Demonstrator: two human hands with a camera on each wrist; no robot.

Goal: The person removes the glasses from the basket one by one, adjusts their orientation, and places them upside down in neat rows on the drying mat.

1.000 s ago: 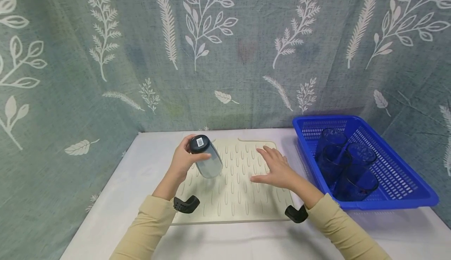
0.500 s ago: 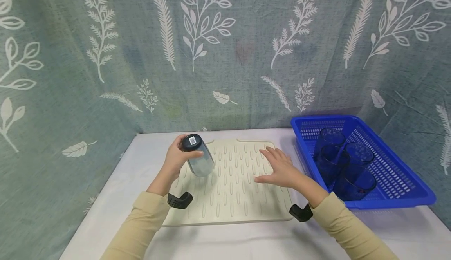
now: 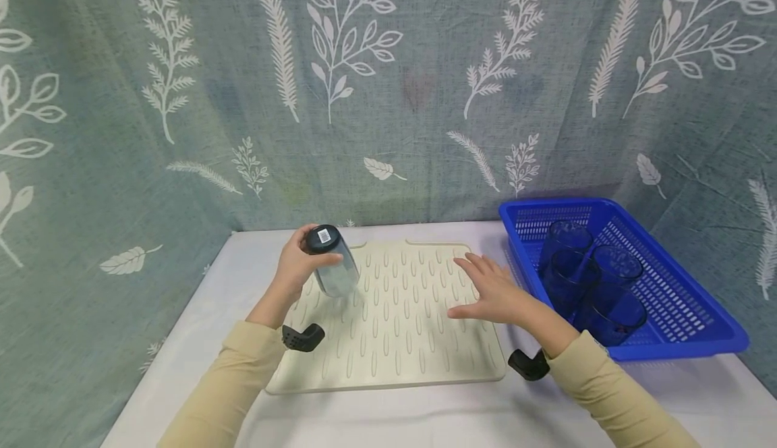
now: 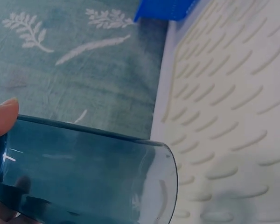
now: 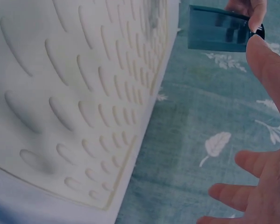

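The left hand [image 3: 295, 267] grips an upturned blue-tinted glass tumbler [image 3: 330, 263]; the right hand [image 3: 498, 294] hovers, fingers spread, over the cream ribbed drying mat [image 3: 394, 326].

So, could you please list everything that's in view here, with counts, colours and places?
glass: one, smoky blue-grey, upside down, tilted, held above the mat's far left corner
drying mat: one, cream, ribbed, middle of the table
basket: one, blue plastic mesh, right of the mat
blue glasses: about four, dark blue, inside the basket
table: one, white
curtain: one, grey-green with white leaf print, behind the table
left hand: grips the glass near its base
right hand: fingers spread, over the mat's right side
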